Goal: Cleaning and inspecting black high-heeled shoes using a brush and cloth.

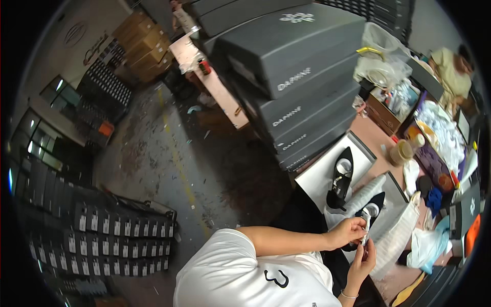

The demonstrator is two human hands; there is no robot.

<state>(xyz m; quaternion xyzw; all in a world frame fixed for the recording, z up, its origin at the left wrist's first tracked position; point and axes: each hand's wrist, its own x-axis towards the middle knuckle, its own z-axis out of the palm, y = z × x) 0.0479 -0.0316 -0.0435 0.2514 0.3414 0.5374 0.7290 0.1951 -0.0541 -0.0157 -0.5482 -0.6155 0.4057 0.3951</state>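
Note:
My left hand (346, 234) is closed, its fingertips pinching a small whitish strip (366, 223). Just below it my right hand (362, 263) pinches the lower end of the same strip. What the strip is made of is too small to tell. Behind my fingers lies a black shoe (379, 198) with pale stuffing in its opening, partly hidden by the hands. Its pointed black mate (341, 176) rests farther off on the white inside of a shoebox (313, 180). White wrapping paper (395, 246) spreads beside my right hand.
Stacked dark grey shoeboxes (312, 77) rise beyond the shoes. A jar (401, 152), cloths and a crate of white material (444, 134) crowd the pinkish table (369, 128). A co-worker (451, 74) sits at far right. More boxes (102, 230) are piled on the left.

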